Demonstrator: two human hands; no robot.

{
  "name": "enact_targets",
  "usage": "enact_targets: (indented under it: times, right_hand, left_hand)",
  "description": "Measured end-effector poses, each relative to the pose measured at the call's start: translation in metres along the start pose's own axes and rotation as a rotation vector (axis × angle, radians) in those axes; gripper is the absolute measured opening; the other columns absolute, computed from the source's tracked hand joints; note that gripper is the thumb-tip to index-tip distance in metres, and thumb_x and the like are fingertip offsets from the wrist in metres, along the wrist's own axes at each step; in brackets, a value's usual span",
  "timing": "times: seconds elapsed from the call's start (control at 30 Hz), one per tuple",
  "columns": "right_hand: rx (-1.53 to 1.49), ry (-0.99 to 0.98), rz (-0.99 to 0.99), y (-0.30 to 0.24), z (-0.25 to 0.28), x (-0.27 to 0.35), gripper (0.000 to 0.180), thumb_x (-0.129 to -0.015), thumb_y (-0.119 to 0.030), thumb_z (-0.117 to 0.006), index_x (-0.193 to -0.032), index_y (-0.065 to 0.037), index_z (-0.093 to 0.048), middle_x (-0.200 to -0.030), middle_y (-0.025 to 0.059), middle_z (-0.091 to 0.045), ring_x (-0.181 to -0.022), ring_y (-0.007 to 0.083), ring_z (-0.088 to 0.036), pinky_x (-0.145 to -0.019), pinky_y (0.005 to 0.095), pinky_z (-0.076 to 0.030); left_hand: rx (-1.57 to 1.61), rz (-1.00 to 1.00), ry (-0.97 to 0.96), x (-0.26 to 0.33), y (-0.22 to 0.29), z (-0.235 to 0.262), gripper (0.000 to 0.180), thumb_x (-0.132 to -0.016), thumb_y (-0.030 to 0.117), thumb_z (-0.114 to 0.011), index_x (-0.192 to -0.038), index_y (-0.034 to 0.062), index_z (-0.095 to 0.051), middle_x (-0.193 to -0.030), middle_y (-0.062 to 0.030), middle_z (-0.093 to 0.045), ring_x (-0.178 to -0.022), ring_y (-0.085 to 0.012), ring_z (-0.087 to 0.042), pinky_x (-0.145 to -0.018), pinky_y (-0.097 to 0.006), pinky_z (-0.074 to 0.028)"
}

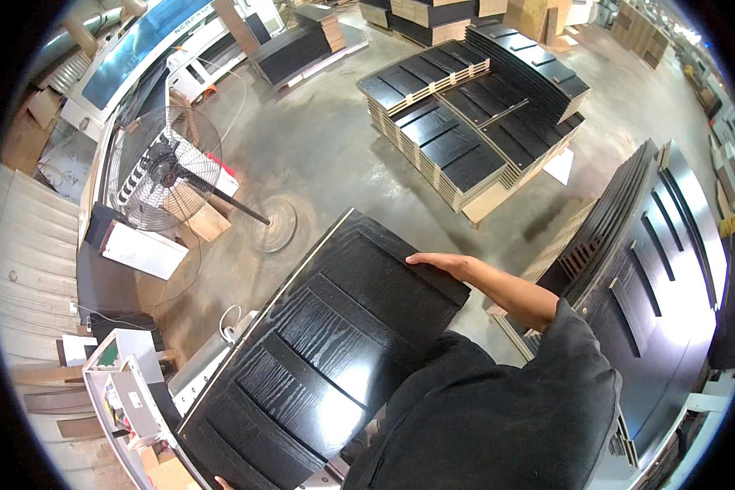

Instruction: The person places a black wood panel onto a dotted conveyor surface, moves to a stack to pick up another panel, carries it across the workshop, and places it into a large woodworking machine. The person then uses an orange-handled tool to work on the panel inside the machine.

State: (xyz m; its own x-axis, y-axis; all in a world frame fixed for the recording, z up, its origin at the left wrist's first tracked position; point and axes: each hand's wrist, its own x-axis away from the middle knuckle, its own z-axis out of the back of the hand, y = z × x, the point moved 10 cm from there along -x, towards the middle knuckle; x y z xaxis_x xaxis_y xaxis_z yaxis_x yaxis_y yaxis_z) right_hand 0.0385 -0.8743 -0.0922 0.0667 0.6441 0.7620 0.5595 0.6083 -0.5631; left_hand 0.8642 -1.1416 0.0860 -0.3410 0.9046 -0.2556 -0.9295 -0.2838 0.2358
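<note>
A glossy black wood-grain panel (327, 327) with raised cross strips lies slanted in front of my body, its pale edge running along the left. My right hand (438, 260) grips its far right edge, the fingers laid over the rim. At the bottom of the head view only a small part of my left hand (223, 483) shows, holding the panel's near left end; the rest is out of the picture. Under the panel, a pale machine or bench (212, 371) is mostly hidden.
Black panels are stacked on a pallet (474, 122) ahead, and a tall leaning stack (653, 278) stands close on my right. To the left are a pedestal fan (165, 169), a white control cabinet (126, 392) and loose cables. A large white machine (151, 57) stands far left.
</note>
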Motion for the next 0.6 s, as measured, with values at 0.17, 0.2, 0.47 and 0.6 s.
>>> enact_targets:
  times: [0.17, 0.2, 0.47, 0.6]
  right_hand:
    - [-0.012, -0.004, -0.019, 0.006, 0.008, -0.009, 0.084, -0.080, -0.065, -0.072, -0.138, -0.005, -0.063, -0.131, 0.0204, -0.066, -0.112, 0.0332, -0.065, -0.100, 0.0431, -0.051]
    - [0.009, -0.014, -0.011, 0.005, 0.007, -0.009, 0.086, -0.080, -0.067, -0.071, -0.140, -0.006, -0.061, -0.135, 0.0204, -0.064, -0.116, 0.0328, -0.064, -0.101, 0.0431, -0.051]
    - [0.011, -0.187, 0.110, -0.029, 0.008, -0.039, 0.086, -0.094, -0.074, -0.052, -0.149, -0.007, -0.053, -0.147, 0.0147, -0.057, -0.131, 0.0266, -0.057, -0.110, 0.0402, -0.046]
    - [-0.054, -0.121, 0.082, -0.037, -0.007, -0.060, 0.085, -0.095, -0.074, -0.051, -0.148, -0.007, -0.054, -0.146, 0.0151, -0.058, -0.128, 0.0270, -0.059, -0.109, 0.0393, -0.047]
  left_hand:
    - [-0.003, 0.003, -0.017, -0.005, 0.004, 0.000, 0.072, -0.101, 0.055, -0.054, -0.143, -0.0039, -0.051, -0.138, -0.0281, -0.058, -0.124, -0.0439, -0.059, -0.105, -0.050, -0.048]
    - [-0.005, 0.005, -0.019, -0.005, 0.004, 0.000, 0.073, -0.101, 0.055, -0.054, -0.144, -0.0039, -0.051, -0.138, -0.0281, -0.058, -0.124, -0.0438, -0.059, -0.105, -0.050, -0.048]
    - [0.006, 0.029, -0.062, -0.011, -0.001, -0.011, 0.074, -0.101, 0.056, -0.054, -0.144, -0.0037, -0.051, -0.140, -0.0274, -0.057, -0.125, -0.0433, -0.058, -0.106, -0.050, -0.047]
    - [0.017, 0.054, -0.088, -0.014, -0.008, -0.010, 0.075, -0.100, 0.056, -0.054, -0.145, -0.0036, -0.050, -0.140, -0.0271, -0.056, -0.126, -0.0431, -0.057, -0.106, -0.050, -0.047]
